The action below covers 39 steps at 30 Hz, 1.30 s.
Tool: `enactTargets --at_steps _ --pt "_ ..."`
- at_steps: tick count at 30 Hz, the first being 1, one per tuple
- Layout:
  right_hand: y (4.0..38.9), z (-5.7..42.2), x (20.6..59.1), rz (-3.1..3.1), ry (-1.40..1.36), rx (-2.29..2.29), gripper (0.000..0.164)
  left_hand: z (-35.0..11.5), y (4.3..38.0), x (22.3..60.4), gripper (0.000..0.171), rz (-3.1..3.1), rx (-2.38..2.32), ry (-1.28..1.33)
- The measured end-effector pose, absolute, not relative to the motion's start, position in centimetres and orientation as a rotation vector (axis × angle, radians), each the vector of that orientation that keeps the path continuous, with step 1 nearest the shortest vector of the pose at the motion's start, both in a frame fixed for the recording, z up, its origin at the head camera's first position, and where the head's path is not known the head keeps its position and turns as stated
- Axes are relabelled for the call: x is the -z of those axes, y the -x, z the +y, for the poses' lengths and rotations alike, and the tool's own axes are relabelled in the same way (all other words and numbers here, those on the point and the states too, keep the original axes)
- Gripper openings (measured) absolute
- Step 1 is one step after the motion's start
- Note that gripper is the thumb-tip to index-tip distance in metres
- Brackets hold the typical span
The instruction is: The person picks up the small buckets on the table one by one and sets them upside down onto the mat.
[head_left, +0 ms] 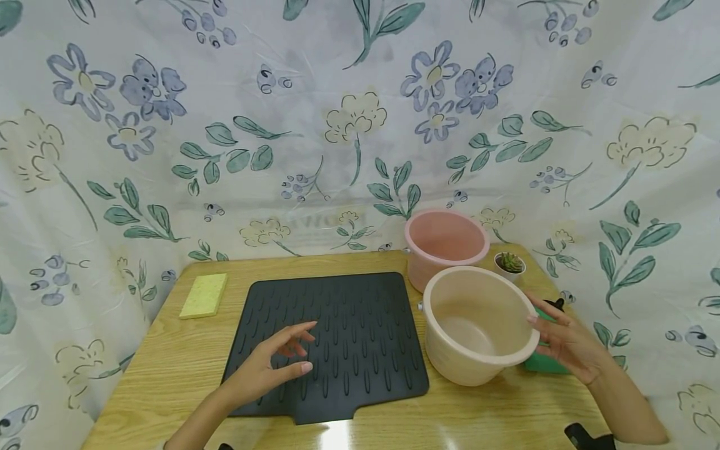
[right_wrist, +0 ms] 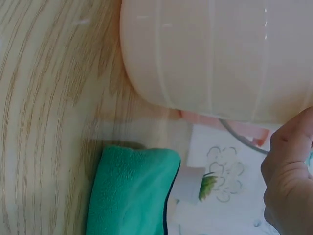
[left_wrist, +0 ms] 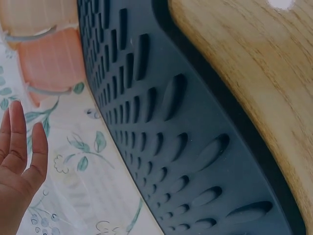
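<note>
a left hand [head_left: 261, 367], fingers parted, hovers holding nothing above the black mat [head_left: 368, 344]; at three o'clock, a right hand [head_left: 570, 345] touches the upright cream bucket [head_left: 457, 370], its grip impossible to tell. handling appears unfinished, contact yet to end.

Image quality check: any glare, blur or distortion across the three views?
Head: white glare on the glossy light-wood table below the black ridged rectangular mat; left wrist: glare spot on the table at top right, mat ridges look stretched; right wrist: small glints on the cream round plastic bucket, the small green succulent looks soft.
</note>
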State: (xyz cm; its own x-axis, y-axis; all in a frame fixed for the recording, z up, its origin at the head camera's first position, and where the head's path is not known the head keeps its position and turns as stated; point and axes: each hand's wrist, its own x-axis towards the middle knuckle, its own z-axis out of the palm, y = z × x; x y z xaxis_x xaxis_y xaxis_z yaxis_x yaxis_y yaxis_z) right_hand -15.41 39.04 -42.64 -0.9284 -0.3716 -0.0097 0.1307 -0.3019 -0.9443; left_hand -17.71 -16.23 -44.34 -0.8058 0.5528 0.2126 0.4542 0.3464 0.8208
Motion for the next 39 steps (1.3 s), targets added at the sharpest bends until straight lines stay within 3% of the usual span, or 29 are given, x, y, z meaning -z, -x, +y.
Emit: enactTargets --at_steps 23,39 --pt "14.8 37.7 43.8 0.781 0.678 2.53 0.062 -16.2 18.1 44.6 0.06 2.469 -1.488 -0.939" --pt "14.8 35.3 43.2 0.579 0.685 2.563 0.062 -15.3 18.4 44.9 0.061 2.477 -1.513 -0.902"
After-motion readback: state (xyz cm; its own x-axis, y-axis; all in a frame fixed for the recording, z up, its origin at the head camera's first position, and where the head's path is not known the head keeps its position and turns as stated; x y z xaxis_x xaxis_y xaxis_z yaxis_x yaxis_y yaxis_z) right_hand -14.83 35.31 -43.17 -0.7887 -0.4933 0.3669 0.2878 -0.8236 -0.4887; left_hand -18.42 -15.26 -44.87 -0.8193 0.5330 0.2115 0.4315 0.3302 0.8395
